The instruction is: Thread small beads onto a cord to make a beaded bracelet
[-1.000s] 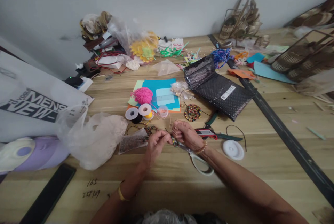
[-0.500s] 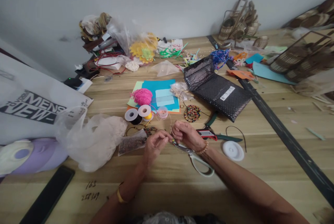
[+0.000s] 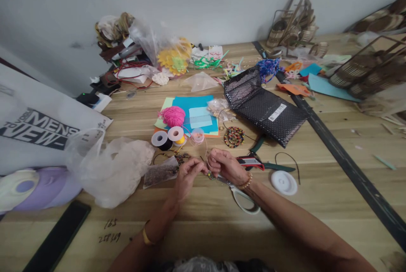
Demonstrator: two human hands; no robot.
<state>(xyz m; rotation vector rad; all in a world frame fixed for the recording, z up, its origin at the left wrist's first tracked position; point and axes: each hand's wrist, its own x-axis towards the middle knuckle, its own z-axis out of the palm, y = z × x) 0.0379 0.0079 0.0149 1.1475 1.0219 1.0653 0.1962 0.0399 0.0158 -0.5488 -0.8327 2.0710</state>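
My left hand (image 3: 187, 177) and my right hand (image 3: 226, 165) meet over the wooden table (image 3: 203, 229), fingers pinched together. Between them runs a short string of small coloured beads (image 3: 210, 174) on a thin clear cord that loops up toward a small spool (image 3: 198, 135). White-handled scissors (image 3: 241, 198) lie under my right wrist. A clear packet of dark beads (image 3: 160, 173) lies just left of my left hand. A finished coil of coloured beads (image 3: 234, 136) lies beyond my right hand.
Pink yarn (image 3: 173, 116), tape rolls (image 3: 167, 136) and blue paper (image 3: 195, 113) lie ahead. A black bubble mailer (image 3: 263, 109), pliers (image 3: 269, 165) and a white lid (image 3: 284, 182) are on the right. A crumpled plastic bag (image 3: 111, 168) and a phone (image 3: 57, 238) sit left.
Both hands stay in place, with only small finger movements on the beaded cord. The view shifted slightly.
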